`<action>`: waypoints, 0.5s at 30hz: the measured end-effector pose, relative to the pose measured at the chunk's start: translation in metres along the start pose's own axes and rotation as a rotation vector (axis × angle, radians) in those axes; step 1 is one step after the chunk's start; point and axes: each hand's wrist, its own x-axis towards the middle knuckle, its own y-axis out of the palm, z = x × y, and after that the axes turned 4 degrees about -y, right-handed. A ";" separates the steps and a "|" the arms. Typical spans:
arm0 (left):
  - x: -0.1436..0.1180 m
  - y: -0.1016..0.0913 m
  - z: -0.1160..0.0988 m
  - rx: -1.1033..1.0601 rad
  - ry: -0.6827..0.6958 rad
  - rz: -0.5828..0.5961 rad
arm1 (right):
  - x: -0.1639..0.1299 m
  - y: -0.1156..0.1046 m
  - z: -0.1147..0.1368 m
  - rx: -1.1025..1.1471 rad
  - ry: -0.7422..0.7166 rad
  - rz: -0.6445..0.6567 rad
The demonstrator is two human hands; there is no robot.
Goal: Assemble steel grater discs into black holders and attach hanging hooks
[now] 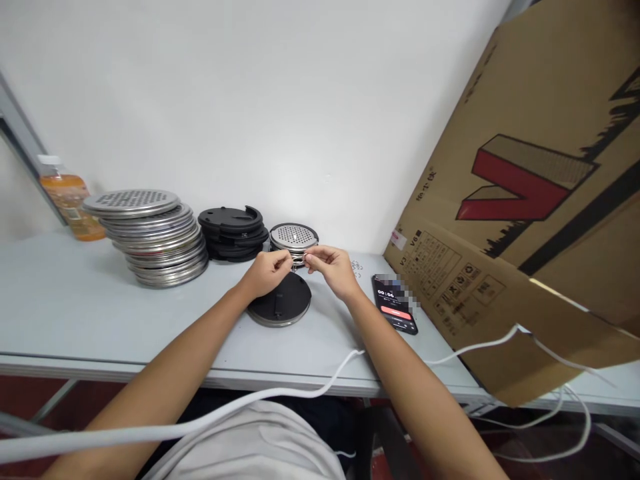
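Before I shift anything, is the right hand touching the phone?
Apart. The head view shows a strip of grey tabletop between the right hand and the phone.

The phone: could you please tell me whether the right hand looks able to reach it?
Probably yes; the right hand seems to pinch something small, but nothing tall stands between it and the phone.

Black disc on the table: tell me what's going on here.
A person's left hand and right hand are close together by the far edge of the black disc, seemingly pinching something thin, too small to identify. The disc lies flat on the table; a stack of metal discs stands left, a phone lies right.
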 end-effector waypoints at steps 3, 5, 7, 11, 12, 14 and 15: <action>0.002 0.003 0.000 -0.138 -0.066 -0.069 | 0.000 -0.003 0.002 -0.046 0.003 0.016; 0.004 0.004 -0.001 -0.240 -0.108 -0.089 | 0.000 -0.004 0.004 -0.088 0.000 0.045; 0.005 0.005 -0.002 -0.317 -0.144 -0.101 | -0.001 -0.003 0.005 -0.137 -0.009 0.075; 0.007 0.004 -0.007 -0.374 -0.184 -0.105 | -0.001 -0.003 0.002 -0.185 -0.033 0.088; 0.007 0.004 -0.008 -0.382 -0.191 -0.101 | -0.001 -0.003 0.001 -0.190 -0.038 0.089; 0.007 0.003 -0.008 -0.401 -0.201 -0.094 | 0.000 -0.004 0.000 -0.200 -0.052 0.087; 0.007 0.003 -0.007 -0.407 -0.201 -0.087 | 0.000 -0.004 0.000 -0.203 -0.058 0.082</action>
